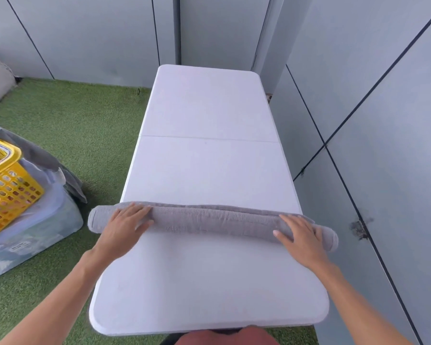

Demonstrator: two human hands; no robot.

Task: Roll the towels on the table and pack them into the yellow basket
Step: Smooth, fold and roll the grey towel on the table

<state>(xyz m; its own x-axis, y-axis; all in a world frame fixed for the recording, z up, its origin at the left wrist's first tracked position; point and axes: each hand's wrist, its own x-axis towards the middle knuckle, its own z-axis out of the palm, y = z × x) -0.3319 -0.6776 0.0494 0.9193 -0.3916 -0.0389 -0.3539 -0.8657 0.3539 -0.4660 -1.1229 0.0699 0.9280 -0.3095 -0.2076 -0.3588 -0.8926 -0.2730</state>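
Towel (209, 220) fully rolled, long axis 9-to-3 across the surface (209, 282). Pressed flat under both released grips: left hand (125, 226), right hand (301, 236). Basket (8, 185) at 9 o'clock, left hand nearer.

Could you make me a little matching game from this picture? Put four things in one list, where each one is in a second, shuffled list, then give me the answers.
Things:
1. grey towel
2. yellow basket
3. left hand
4. right hand

Places:
A. on the floor to the left of the white table, sitting on a plastic-wrapped bundle
B. rolled up, lying across the table with both ends past the edges
C. flat on the roll near its right end
D. flat on the roll near its left end

Pairs: 1-B, 2-A, 3-D, 4-C
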